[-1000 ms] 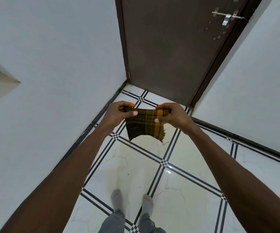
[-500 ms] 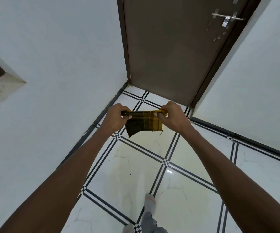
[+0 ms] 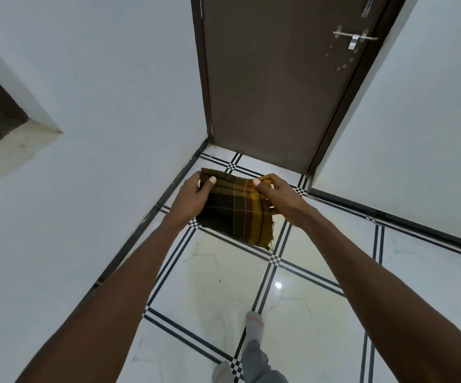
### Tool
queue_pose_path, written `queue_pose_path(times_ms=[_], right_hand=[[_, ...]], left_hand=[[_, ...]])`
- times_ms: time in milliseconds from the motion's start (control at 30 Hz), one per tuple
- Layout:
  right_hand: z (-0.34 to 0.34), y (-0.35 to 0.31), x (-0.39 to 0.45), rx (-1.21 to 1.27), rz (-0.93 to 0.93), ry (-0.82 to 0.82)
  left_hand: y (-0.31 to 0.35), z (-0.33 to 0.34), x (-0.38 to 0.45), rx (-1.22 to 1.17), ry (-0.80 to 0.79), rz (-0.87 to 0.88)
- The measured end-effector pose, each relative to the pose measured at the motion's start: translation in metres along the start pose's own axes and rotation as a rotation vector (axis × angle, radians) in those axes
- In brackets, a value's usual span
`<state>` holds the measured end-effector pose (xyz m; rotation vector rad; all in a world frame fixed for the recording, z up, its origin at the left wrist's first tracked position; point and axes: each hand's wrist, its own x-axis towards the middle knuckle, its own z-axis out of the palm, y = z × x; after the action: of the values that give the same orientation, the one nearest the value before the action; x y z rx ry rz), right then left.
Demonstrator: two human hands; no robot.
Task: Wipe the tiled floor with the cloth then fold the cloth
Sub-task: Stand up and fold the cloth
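— Two hands on the cloth (image 3: 236,210), is that right?

— Both of them; the left hand (image 3: 193,199) grips the cloth's left edge with the thumb laid over the top face and the fingers hidden behind; the right hand (image 3: 277,196) pinches the far right corner, thumb on top, fingers curled round the fabric.

— And where does the cloth sit?

— Up in the air between the two hands, well above the tiled floor (image 3: 218,288); it is a folded plaid piece, dark olive on the left, shading to orange and yellow on the right; the near edge hangs free, with a frayed fringe at the near right corner.

— What lies around it?

— White tiles with black double lines and small checkered crossings; a yellowish patch shows on the tile under the cloth; a brown door (image 3: 273,78) stands closed at the far side, with a metal latch (image 3: 353,40) on its upper right; white walls (image 3: 99,106) run along left and right; a recessed opening (image 3: 0,128) sits in the left wall; one socked foot (image 3: 254,323) and a grey trouser leg (image 3: 255,360) show at the near edge.
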<state>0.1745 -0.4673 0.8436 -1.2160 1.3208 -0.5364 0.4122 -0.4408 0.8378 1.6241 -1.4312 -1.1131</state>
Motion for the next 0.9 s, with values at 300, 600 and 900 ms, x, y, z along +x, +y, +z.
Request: queue_pose_path(times_ms=[300,600,900], right_hand=[[0.018,0.013,-0.058,-0.176,-0.176,-0.053],[0.05,0.023,-0.073,-0.757,-0.406,0.187],[0.053,0.027,-0.17,0.129,-0.216,-0.051]], left_hand=[[-0.006,-0.025,-0.053,-0.226,-0.095,-0.078],[-0.008,-0.024,-0.099,0.147,-0.042,0.069],[-0.026,-0.022,-0.177,-0.139,0.093,-0.072]])
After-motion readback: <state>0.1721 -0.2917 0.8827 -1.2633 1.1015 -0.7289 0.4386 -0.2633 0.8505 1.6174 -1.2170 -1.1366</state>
